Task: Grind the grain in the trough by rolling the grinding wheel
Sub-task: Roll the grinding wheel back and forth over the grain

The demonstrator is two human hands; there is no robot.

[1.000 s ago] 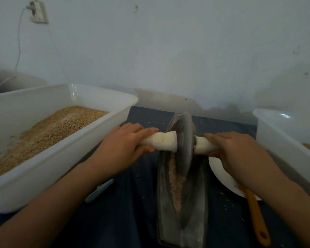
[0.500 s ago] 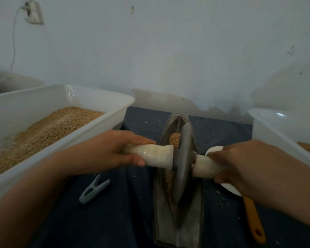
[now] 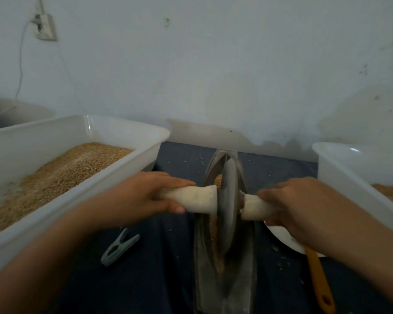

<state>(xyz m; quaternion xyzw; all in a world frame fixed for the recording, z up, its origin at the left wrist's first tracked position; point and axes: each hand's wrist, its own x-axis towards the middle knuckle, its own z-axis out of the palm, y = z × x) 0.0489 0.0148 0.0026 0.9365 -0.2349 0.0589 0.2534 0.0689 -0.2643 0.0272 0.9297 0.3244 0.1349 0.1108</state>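
Between the hands, the grinding wheel stands upright in the trough over grain. Left hand and right hand each grip a handle end.

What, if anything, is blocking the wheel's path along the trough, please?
Nothing visible does. The grinding wheel sits in the trough, with only grain ahead of it. The clothespin and orange handle lie outside the trough.
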